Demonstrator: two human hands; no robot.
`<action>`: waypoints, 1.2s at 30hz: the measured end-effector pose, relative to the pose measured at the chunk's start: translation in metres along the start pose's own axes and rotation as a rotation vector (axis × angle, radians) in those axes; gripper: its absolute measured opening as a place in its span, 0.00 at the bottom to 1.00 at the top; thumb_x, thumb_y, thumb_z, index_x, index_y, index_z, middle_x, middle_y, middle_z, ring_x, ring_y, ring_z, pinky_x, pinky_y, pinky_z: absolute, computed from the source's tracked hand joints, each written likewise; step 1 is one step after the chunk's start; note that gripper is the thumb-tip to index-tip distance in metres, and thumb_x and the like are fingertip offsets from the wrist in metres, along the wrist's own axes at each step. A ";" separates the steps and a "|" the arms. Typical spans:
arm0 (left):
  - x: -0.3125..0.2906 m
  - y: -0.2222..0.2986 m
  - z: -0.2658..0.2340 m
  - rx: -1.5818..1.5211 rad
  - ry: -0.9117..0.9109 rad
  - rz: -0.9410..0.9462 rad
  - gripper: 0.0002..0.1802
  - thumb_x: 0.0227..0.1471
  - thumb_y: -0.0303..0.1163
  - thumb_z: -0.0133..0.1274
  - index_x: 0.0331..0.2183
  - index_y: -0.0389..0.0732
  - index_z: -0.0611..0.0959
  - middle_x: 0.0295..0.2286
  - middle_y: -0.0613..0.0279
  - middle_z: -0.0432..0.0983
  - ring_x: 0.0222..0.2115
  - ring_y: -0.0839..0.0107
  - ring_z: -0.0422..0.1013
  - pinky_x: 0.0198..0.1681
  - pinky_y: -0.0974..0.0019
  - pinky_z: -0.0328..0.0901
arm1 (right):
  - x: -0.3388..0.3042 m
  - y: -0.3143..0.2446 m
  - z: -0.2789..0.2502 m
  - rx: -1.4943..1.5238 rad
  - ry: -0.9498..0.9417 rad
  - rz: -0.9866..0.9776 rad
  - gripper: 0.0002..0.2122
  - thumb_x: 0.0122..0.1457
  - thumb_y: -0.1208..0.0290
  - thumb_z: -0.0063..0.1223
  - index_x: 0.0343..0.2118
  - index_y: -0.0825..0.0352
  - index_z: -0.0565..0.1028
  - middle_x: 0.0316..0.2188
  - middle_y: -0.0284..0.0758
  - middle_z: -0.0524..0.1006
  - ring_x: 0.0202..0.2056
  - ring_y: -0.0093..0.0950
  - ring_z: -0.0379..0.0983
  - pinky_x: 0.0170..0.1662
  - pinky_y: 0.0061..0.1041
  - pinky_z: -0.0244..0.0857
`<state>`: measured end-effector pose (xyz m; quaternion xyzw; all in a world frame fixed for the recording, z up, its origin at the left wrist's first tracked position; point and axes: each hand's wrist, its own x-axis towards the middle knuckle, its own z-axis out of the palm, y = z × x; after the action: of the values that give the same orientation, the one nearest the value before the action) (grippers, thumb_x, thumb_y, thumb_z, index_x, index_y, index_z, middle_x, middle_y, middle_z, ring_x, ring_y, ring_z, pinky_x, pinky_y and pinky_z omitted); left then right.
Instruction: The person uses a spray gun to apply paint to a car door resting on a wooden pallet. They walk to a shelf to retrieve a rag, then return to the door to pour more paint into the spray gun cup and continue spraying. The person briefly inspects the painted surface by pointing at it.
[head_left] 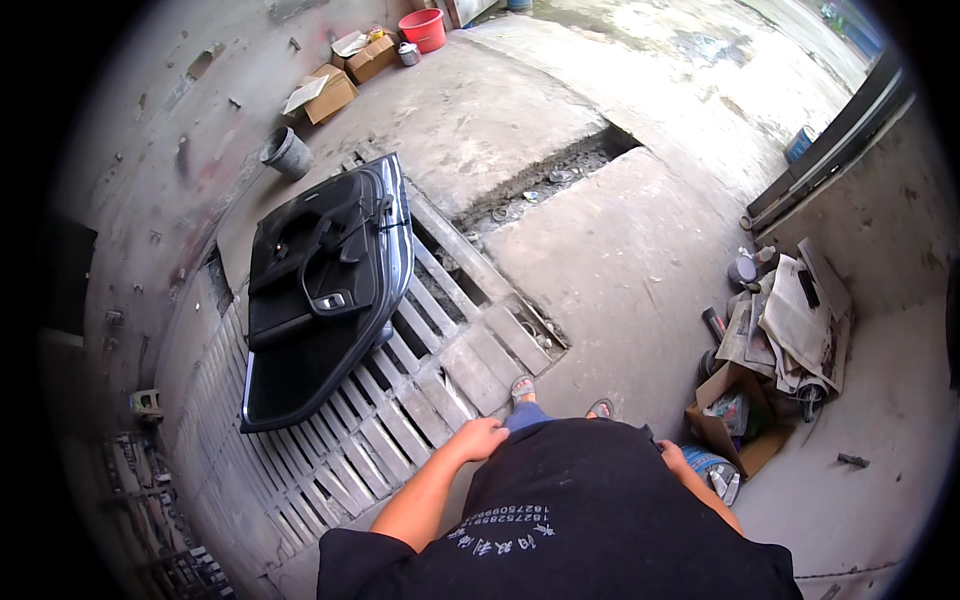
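Observation:
My left hand (483, 438) is closed at the left side of my black T-shirt (590, 500), its fingertips at the hem beside my blue trousers (526, 414). On the other side my right hand (677, 458) is also closed at the hem, where a bit of dark cloth sticks out by its fingers. A black car door (330, 290) lies ahead to the left, its inner panel with handle and window switch facing up. It rests on a slatted floor grate (400, 400), apart from both hands.
A long open pit (550, 180) cuts the concrete floor ahead. Cardboard boxes (330, 95), a red bucket (424, 30) and a grey bucket (286, 153) line the far left wall. At right sit newspapers (795, 310), an open carton (765, 440) and a blue tin (710, 465).

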<state>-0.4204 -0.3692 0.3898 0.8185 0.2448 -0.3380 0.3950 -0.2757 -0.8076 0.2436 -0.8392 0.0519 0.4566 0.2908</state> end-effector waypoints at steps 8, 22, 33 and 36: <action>-0.033 -0.009 -0.005 0.162 0.053 0.102 0.12 0.47 0.38 0.48 0.31 0.40 0.79 0.29 0.49 0.76 0.33 0.52 0.72 0.37 0.56 0.66 | -0.002 -0.027 -0.023 0.120 0.045 0.025 0.11 0.49 0.71 0.48 0.36 0.69 0.74 0.21 0.35 0.73 0.20 0.25 0.68 0.24 0.25 0.64; -0.036 -0.002 -0.009 0.101 0.131 0.086 0.12 0.47 0.39 0.51 0.30 0.41 0.76 0.26 0.47 0.75 0.31 0.49 0.72 0.35 0.54 0.66 | -0.036 -0.079 -0.035 0.086 -0.019 0.097 0.09 0.55 0.67 0.47 0.24 0.67 0.70 0.17 0.34 0.69 0.17 0.26 0.65 0.20 0.26 0.60; -0.022 -0.101 -0.012 -0.115 0.267 -0.034 0.13 0.44 0.37 0.52 0.30 0.39 0.78 0.27 0.51 0.76 0.30 0.57 0.73 0.35 0.60 0.66 | 0.000 -0.109 0.005 0.159 0.062 0.136 0.03 0.51 0.79 0.42 0.28 0.67 0.69 0.23 0.35 0.71 0.24 0.27 0.70 0.24 0.27 0.66; -0.007 -0.152 -0.004 -0.128 0.263 -0.143 0.14 0.44 0.38 0.52 0.31 0.39 0.78 0.30 0.50 0.76 0.33 0.54 0.72 0.38 0.59 0.66 | 0.011 -0.136 0.012 0.130 0.097 0.074 0.06 0.47 0.82 0.43 0.29 0.69 0.71 0.23 0.34 0.72 0.24 0.25 0.70 0.25 0.26 0.65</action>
<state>-0.5245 -0.2803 0.3236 0.8092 0.3731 -0.2389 0.3860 -0.2302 -0.6869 0.2896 -0.8371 0.1265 0.4216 0.3249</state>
